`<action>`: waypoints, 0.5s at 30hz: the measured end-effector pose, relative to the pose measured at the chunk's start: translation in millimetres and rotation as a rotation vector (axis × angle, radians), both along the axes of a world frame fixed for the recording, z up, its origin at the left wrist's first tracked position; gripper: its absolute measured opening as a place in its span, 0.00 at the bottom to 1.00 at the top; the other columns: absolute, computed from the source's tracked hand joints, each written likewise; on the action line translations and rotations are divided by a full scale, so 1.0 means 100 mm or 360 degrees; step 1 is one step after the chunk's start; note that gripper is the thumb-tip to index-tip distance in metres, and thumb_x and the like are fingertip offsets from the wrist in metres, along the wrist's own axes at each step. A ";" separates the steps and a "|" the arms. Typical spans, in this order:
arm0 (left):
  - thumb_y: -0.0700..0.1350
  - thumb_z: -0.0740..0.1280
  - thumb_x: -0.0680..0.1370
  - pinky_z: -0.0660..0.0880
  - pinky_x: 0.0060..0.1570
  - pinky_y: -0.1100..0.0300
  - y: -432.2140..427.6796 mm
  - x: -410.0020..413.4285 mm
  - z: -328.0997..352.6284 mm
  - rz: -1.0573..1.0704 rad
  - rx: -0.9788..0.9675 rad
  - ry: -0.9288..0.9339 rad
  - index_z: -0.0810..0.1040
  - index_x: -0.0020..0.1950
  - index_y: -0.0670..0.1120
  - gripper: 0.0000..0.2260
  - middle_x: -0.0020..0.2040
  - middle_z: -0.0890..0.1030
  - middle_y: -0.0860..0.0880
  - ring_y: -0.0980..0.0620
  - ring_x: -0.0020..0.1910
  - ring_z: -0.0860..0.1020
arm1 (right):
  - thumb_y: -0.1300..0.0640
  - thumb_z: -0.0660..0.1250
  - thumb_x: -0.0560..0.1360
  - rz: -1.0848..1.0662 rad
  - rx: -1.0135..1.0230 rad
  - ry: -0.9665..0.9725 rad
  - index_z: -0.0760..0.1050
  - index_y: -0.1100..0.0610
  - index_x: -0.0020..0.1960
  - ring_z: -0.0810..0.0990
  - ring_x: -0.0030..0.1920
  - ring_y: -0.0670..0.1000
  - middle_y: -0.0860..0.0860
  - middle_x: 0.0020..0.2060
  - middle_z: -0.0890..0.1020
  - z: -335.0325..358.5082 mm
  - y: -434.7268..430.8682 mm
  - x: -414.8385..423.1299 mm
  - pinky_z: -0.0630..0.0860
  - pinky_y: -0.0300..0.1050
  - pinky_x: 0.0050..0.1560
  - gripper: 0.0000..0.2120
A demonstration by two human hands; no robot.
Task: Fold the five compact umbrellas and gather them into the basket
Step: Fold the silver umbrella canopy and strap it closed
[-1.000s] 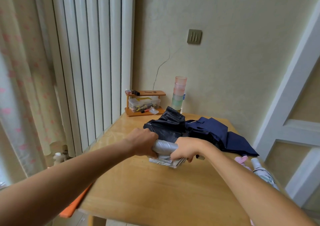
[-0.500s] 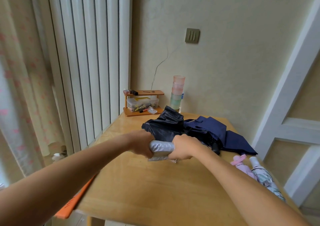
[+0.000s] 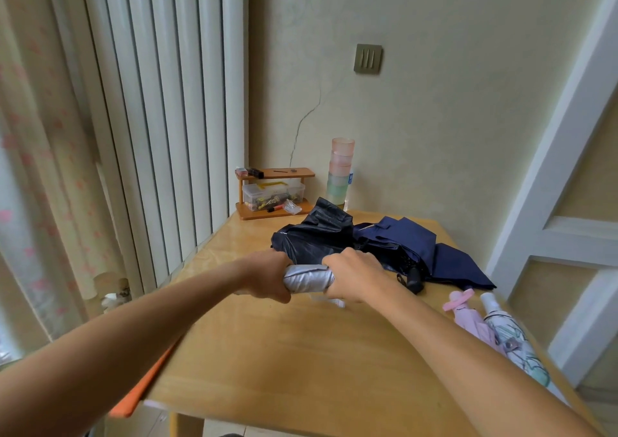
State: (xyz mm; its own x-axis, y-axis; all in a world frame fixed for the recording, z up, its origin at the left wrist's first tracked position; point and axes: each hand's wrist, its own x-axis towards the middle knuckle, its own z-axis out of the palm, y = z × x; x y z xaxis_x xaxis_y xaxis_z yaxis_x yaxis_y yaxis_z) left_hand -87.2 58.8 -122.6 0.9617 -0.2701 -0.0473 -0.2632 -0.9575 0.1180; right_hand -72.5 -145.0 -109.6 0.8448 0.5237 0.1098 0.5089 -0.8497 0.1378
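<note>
A silver compact umbrella (image 3: 308,278) lies rolled across the middle of the wooden table (image 3: 301,353). My left hand (image 3: 267,277) grips its left end and my right hand (image 3: 354,274) grips its right end. Behind them a black umbrella (image 3: 314,236) lies crumpled, and a navy umbrella (image 3: 421,246) lies loose with its black handle (image 3: 414,277) pointing toward me. At the table's right edge a folded pink umbrella (image 3: 471,319) and a folded white patterned umbrella (image 3: 511,339) lie side by side. No basket is in view.
A small wooden shelf (image 3: 274,191) with a clear plastic box stands at the table's back left corner, beside a stack of pastel cups (image 3: 341,172). An orange thing (image 3: 143,383) sticks out below the table's left edge. A radiator and curtain stand to the left.
Both hands have drawn the loose silver fabric in, so the silver umbrella is now a tighter roll. The view has shifted slightly, showing more of the pink and white umbrellas.
</note>
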 end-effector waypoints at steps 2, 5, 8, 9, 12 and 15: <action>0.47 0.74 0.70 0.75 0.28 0.64 0.04 0.00 0.05 -0.0074 -0.0134 0.0234 0.78 0.45 0.51 0.08 0.40 0.86 0.48 0.54 0.30 0.82 | 0.47 0.72 0.71 0.0021 0.0001 0.0085 0.68 0.53 0.38 0.76 0.39 0.56 0.50 0.37 0.75 -0.03 0.00 0.02 0.70 0.48 0.38 0.15; 0.50 0.74 0.70 0.76 0.31 0.63 0.06 0.01 0.01 -0.0120 -0.0009 0.0094 0.79 0.50 0.51 0.11 0.41 0.85 0.50 0.52 0.34 0.83 | 0.40 0.72 0.71 -0.0022 0.0041 0.0307 0.71 0.54 0.39 0.75 0.34 0.52 0.50 0.35 0.77 -0.09 0.00 0.05 0.70 0.47 0.35 0.19; 0.51 0.71 0.71 0.77 0.39 0.56 0.02 0.00 -0.15 -0.0155 0.0301 -0.0485 0.75 0.55 0.50 0.15 0.46 0.81 0.52 0.50 0.39 0.79 | 0.45 0.71 0.71 -0.0129 0.0187 0.0587 0.66 0.55 0.38 0.72 0.29 0.52 0.50 0.31 0.75 -0.08 -0.04 0.08 0.67 0.44 0.30 0.18; 0.50 0.69 0.73 0.78 0.40 0.55 0.00 -0.01 -0.20 -0.0166 0.0333 -0.0622 0.73 0.56 0.50 0.14 0.46 0.81 0.51 0.50 0.39 0.78 | 0.49 0.71 0.71 -0.0158 0.0260 0.0723 0.65 0.55 0.39 0.72 0.28 0.52 0.51 0.31 0.74 -0.06 -0.06 0.09 0.65 0.42 0.28 0.16; 0.48 0.68 0.75 0.75 0.39 0.56 -0.03 -0.03 -0.22 -0.0125 0.0333 -0.0662 0.75 0.56 0.50 0.11 0.46 0.82 0.51 0.50 0.40 0.79 | 0.51 0.72 0.71 -0.0141 0.0291 0.0831 0.64 0.55 0.39 0.69 0.27 0.51 0.51 0.32 0.70 -0.03 -0.10 0.09 0.62 0.42 0.27 0.16; 0.49 0.69 0.73 0.75 0.38 0.57 -0.04 -0.02 -0.13 -0.0003 0.0265 -0.0409 0.79 0.53 0.52 0.10 0.44 0.82 0.53 0.51 0.41 0.80 | 0.47 0.72 0.71 -0.0012 0.0156 0.0422 0.68 0.54 0.41 0.72 0.34 0.53 0.50 0.37 0.74 -0.06 -0.08 0.11 0.69 0.48 0.35 0.15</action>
